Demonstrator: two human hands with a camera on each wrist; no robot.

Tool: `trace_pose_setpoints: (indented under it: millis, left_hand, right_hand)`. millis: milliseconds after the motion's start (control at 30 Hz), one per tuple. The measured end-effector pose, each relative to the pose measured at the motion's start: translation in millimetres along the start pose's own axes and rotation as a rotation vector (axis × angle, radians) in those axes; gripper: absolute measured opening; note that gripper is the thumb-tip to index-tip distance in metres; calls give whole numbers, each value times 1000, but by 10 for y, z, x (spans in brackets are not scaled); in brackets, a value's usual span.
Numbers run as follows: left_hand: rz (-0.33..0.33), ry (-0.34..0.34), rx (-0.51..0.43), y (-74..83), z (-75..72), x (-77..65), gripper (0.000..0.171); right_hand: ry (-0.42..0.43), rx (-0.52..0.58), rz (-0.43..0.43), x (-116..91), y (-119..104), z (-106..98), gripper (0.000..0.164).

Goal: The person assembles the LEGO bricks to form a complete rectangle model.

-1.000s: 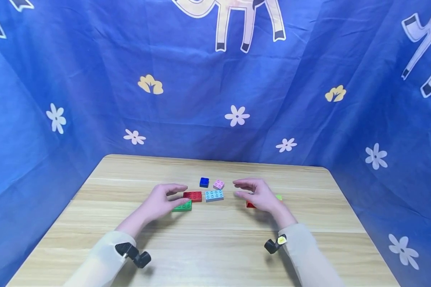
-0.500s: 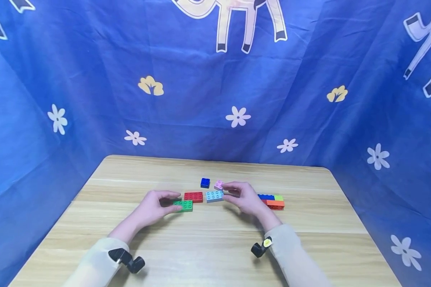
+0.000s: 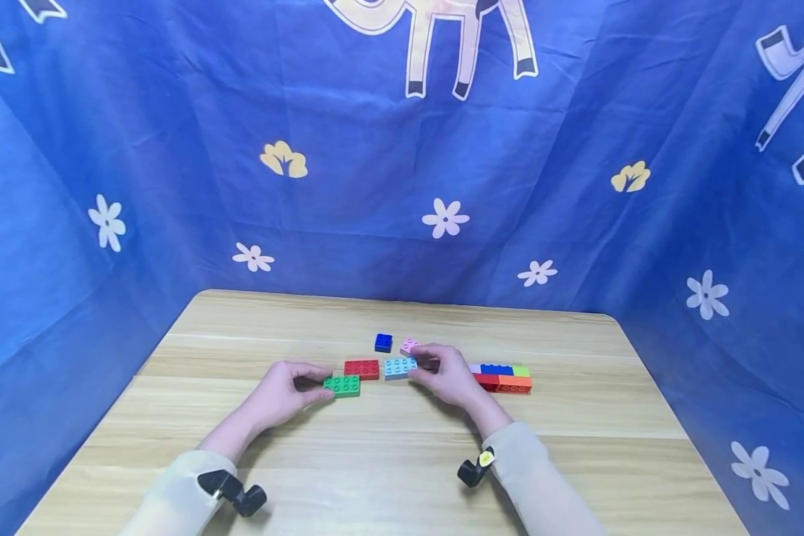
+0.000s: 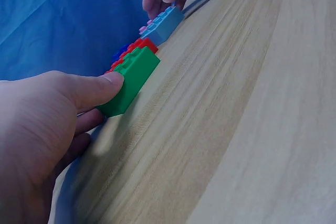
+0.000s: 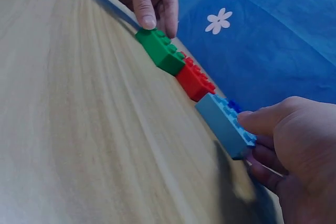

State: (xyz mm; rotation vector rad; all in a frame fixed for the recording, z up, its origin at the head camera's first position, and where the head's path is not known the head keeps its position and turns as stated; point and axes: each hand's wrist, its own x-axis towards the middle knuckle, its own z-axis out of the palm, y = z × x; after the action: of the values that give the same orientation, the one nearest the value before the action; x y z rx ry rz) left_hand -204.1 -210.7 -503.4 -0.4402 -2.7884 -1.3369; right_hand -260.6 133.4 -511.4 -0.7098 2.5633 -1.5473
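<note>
My left hand (image 3: 283, 396) pinches the left end of a green brick (image 3: 343, 385), its thumb on the near side, as the left wrist view shows. My right hand (image 3: 447, 376) has its thumb and fingers around the right end of a light blue brick (image 3: 398, 368). Between these two lies a red brick (image 3: 362, 369), close behind the green one. Farther back, a small dark blue brick (image 3: 383, 342) and a small pink brick (image 3: 409, 345) sit on the table; the right fingers partly cover the pink one.
Right of my right hand lies a joined row of bricks with red, orange (image 3: 514, 384), blue (image 3: 496, 369) and lime parts, its left end partly hidden by the hand. The wooden table (image 3: 375, 469) meets a blue patterned curtain (image 3: 348, 223) at the back and sides.
My right hand has moved left, away from the joined row, onto the light blue brick. My left hand has drawn slightly left and down and now grips the green brick's end.
</note>
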Motion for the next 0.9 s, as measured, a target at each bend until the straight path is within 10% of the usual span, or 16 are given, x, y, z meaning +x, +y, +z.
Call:
trace_pose_setpoints:
  millis: [900]
  left_hand:
    - [26,-29,62,15,-19,31,35]
  right_hand:
    - [-32,-132,-24,-60,38,75,31]
